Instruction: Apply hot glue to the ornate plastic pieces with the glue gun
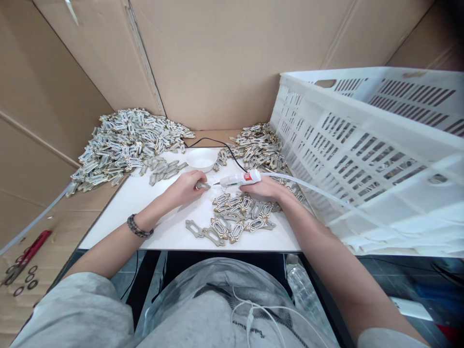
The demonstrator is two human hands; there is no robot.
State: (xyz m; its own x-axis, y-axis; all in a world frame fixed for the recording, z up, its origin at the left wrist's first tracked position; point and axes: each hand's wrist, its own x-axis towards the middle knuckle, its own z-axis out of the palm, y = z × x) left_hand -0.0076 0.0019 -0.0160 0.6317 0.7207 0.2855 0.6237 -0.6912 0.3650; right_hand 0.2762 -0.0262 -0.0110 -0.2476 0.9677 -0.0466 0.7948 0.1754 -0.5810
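Observation:
My left hand (187, 187) is closed, with a small ornate metal label frame (203, 186) pinched between thumb and fingers above the white board (159, 232). My right hand (264, 188) is wrapped round a white glue gun (235, 180) with a red patch. Its dark thin nozzle points left, close to the frame in my left hand. A long translucent stick (308, 184) runs out of its rear to the right. Below the gun lies a loose group of label frames (235, 212), some with white-and-gold faces, others plain grey. A shallow white bowl (201, 158) stands behind my left hand.
Heaps of label frames lie at the back left (123, 140) and back right (261, 145). A large white plastic crate (362, 145) borders the right side. Cardboard walls (224, 63) rise behind. Red-handled scissors (29, 253) and several dark rings lie at left. A black cable (208, 139) crosses the back.

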